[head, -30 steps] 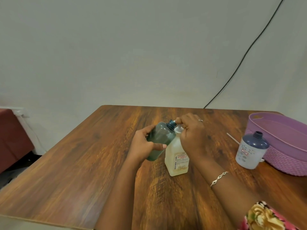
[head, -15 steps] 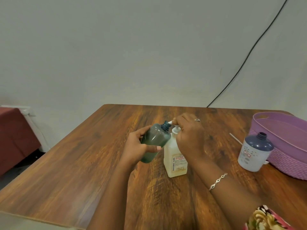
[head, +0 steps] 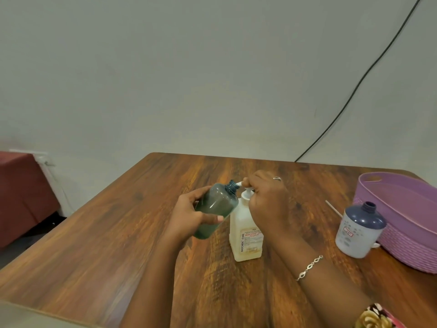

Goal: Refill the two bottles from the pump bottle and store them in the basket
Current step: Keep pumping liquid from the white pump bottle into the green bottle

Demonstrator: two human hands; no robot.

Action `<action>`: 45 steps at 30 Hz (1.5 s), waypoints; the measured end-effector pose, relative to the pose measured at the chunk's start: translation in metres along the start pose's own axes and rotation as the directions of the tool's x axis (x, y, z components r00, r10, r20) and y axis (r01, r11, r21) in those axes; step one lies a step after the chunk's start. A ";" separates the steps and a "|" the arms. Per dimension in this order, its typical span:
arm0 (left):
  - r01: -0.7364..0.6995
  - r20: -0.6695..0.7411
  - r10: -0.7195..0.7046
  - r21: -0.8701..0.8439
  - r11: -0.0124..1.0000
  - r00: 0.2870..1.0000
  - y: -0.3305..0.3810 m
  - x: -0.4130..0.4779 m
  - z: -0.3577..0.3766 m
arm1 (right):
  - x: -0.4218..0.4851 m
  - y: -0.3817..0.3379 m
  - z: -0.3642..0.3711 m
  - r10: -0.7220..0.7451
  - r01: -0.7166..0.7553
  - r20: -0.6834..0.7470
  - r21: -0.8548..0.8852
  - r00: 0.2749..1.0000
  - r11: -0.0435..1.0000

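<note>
At mid-desk [head: 113,256], the left hand [head: 189,216] grips the green bottle [head: 216,208] tilted, its open mouth at the spout of the pump bottle [head: 246,235] to catch liquid. The right hand [head: 267,202] curls over the pump head, apparently to press. The blue-topped bottle [head: 359,229] stands beside the basket [head: 402,235], right.

Wooden table [head: 118,245], black cable [head: 354,88] down grey wall [head: 165,67], red furniture [head: 21,190] at left

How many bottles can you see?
3. A green bottle tilted in the left hand, a pump bottle standing mid-table under the right hand, a blue-topped bottle beside the purple basket. The basket's inside is partly hidden.
</note>
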State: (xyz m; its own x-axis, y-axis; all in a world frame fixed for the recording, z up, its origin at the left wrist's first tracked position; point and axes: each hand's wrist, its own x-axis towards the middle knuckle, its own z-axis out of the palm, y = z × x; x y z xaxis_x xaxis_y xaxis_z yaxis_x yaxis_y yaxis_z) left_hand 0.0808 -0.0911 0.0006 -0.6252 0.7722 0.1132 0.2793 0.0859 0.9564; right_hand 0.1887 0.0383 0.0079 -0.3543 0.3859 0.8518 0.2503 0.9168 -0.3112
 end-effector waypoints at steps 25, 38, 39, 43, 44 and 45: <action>-0.067 0.056 0.065 0.020 0.998 0.996 0.007 0.001 -0.004 | 0.007 -0.010 -0.014 0.129 -0.141 0.133 0.087 0.983 0.986; -0.047 0.060 0.046 0.011 0.999 0.997 0.002 0.004 -0.005 | -0.002 -0.005 -0.010 0.102 -0.112 0.093 0.101 0.990 0.989; -0.053 0.062 0.052 0.010 0.999 0.997 0.004 0.004 -0.006 | 0.002 -0.005 -0.013 0.123 -0.137 0.107 0.128 0.987 0.982; -0.052 0.062 0.051 0.009 0.999 0.997 0.007 0.004 -0.009 | 0.016 -0.007 -0.018 0.181 -0.202 0.151 0.143 0.972 0.969; -0.047 0.061 0.046 0.013 0.999 0.997 0.006 0.004 -0.009 | 0.012 -0.010 -0.016 0.165 -0.180 0.107 0.154 0.981 0.972; -0.043 0.061 0.041 0.020 0.999 0.997 0.005 0.004 -0.009 | 0.006 -0.011 -0.012 0.139 -0.147 0.062 0.155 0.988 0.977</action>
State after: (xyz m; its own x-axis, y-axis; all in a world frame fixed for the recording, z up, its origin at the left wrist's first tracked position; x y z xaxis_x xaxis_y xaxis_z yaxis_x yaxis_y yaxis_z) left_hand 0.0733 -0.0934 0.0080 -0.5673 0.8122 0.1358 0.3200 0.0655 0.9452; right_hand 0.1946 0.0292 0.0220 -0.3707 0.5155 0.7725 0.1568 0.8546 -0.4951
